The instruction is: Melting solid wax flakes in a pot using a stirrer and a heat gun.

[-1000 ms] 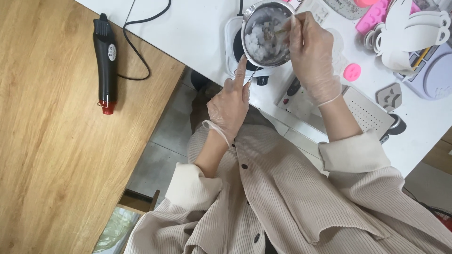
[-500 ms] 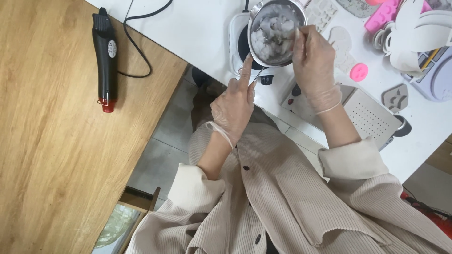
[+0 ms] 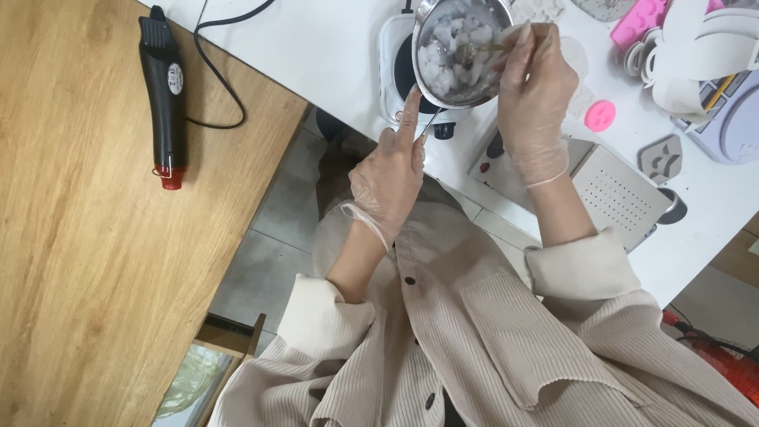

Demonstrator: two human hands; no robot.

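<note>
A small steel pot (image 3: pixel 427 87) with white chunks inside (image 3: pixel 447 47) sits on a white hot plate (image 3: pixel 394 63) on the white table. My left hand (image 3: pixel 387 178), in a clear glove, grips the pot's thin handle, index finger stretched along it toward the pot wall. My right hand (image 3: pixel 536 95), also gloved, holds a thin stick (image 3: pixel 484 49) whose tip dips into the white chunks.
A black heat gun with a red tip (image 3: pixel 162 95) and its cord lie on the wooden table at left. Pink moulds (image 3: pixel 639 20), a pink disc (image 3: pixel 600 115), white cups (image 3: pixel 704 55), a grey perforated device (image 3: pixel 621 194) and a lilac scale (image 3: pixel 735 119) crowd the white table at right.
My right hand has shifted the stick across the pot, stirring the white chunks. The left hand stays on the handle. The view has drifted slightly.
</note>
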